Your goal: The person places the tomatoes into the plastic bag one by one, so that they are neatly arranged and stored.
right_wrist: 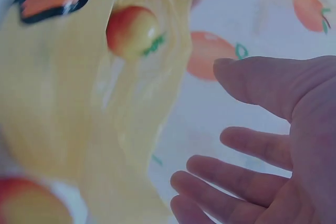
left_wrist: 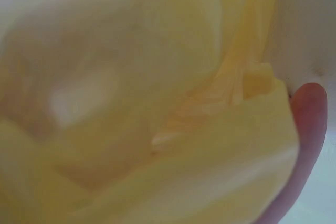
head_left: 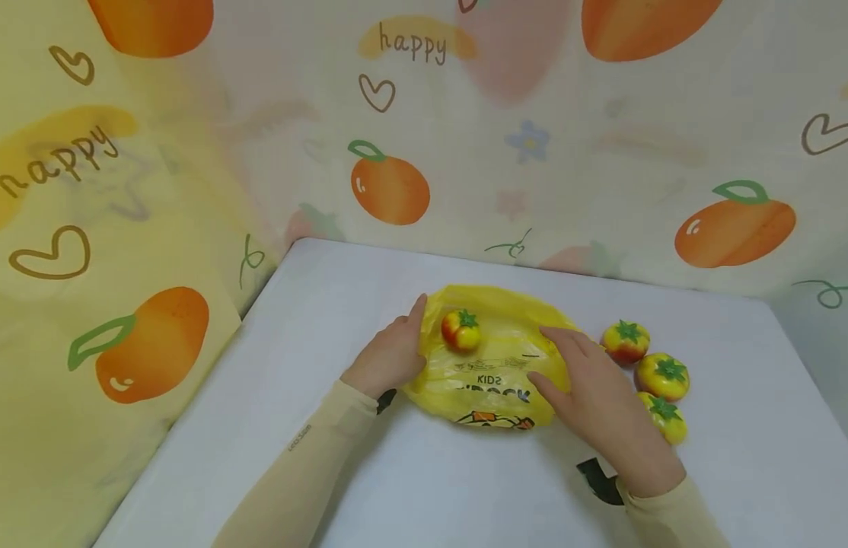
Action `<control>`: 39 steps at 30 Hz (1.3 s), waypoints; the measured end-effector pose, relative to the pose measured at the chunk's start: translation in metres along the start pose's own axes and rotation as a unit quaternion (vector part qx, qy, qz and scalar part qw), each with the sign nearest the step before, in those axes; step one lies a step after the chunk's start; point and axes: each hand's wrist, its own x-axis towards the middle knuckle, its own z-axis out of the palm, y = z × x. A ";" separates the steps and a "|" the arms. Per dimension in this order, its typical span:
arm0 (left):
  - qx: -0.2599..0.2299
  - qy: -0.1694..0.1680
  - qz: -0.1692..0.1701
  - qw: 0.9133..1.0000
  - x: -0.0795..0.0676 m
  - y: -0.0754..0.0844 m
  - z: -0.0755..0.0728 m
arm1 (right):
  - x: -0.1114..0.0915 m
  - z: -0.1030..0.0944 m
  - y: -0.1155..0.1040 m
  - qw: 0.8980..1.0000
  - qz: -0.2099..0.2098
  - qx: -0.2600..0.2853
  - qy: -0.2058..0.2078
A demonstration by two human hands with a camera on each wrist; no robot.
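A yellow plastic bag (head_left: 495,312) with printed lettering lies on the table, its mouth spread. One red-and-yellow toy tomato (head_left: 460,332) with a green leafy top sits in it; the right wrist view also shows this toy tomato (right_wrist: 134,31). At the bag's left edge, my left hand (head_left: 386,358) holds the plastic, one finger (left_wrist: 311,124) extending along the outside. My right hand (head_left: 609,407) hovers over the bag's right side, thumb and fingers spread and holding nothing. The left wrist view is mostly filled by blurred yellow plastic, which hides the left thumb.
To the right of my right hand lie three more toy tomatoes (head_left: 662,377), grouped close together; the nearest is partly hidden by that hand. The white table (head_left: 314,304) meets a fruit-printed backdrop (head_left: 458,167) at its back and left.
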 end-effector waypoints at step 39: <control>-0.014 0.021 -0.002 1.000 0.000 0.000 0.002 | -0.026 0.015 0.079 0.994 0.066 -0.066 -0.053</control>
